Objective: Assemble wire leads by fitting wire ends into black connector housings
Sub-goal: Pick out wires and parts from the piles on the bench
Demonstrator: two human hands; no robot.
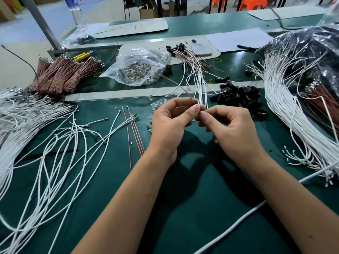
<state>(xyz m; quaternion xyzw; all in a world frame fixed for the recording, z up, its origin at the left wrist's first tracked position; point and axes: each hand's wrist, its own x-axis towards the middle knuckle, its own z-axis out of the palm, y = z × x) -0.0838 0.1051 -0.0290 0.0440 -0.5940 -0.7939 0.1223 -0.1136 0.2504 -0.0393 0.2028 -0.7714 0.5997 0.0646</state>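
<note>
From the head camera, looking down at a green tabletop (pixel 183 208), we see our two hands meet at the centre, fingertips nearly touching. Our left hand (pixel 170 123) pinches the end of a reddish wire (pixel 183 89) between thumb and forefinger; our right hand (pixel 231 129) curls its fingers toward the same spot, and whatever small part it pinches is hidden, so we cannot tell if a housing is in it. A fan of white wires (pixel 200 83) rises just behind the fingertips. A heap of black connector housings (pixel 238 97) lies near, beyond the right hand. Loose white leads (pixel 55 143) sprawl to the left. We judge the wire light and limp, so it should be held close to its metal tip, where it stays straight; the housing looks small, hard and easily dropped.
</note>
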